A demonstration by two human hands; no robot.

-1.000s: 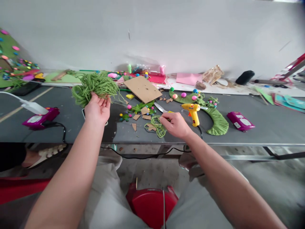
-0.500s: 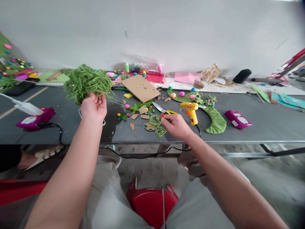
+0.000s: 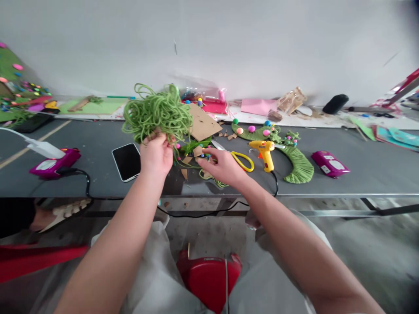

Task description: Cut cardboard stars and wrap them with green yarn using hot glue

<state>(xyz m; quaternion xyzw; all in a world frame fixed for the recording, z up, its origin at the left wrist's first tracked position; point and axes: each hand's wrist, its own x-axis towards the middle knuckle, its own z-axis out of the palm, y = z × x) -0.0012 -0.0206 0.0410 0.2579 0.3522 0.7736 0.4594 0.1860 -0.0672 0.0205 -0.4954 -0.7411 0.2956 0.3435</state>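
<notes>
While the left hand (image 3: pixel 156 156) holds tangled green yarn (image 3: pixel 156 111), the open-fingered right hand (image 3: pixel 226 167) overhangs green strands (image 3: pixel 221 184) by the surface's (image 3: pixel 353 185) front edge.

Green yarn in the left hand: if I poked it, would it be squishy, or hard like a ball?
The yarn is probably squishy and floppy, since its thin strands bend in loose loops. It looks light, because the left hand holds it up alone. It might tangle, as the strands cross every which way.

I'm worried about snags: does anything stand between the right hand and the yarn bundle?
Nothing visible does: the left hand holds the yarn bundle from below; cardboard scraps near the right hand lie on the table.
</notes>
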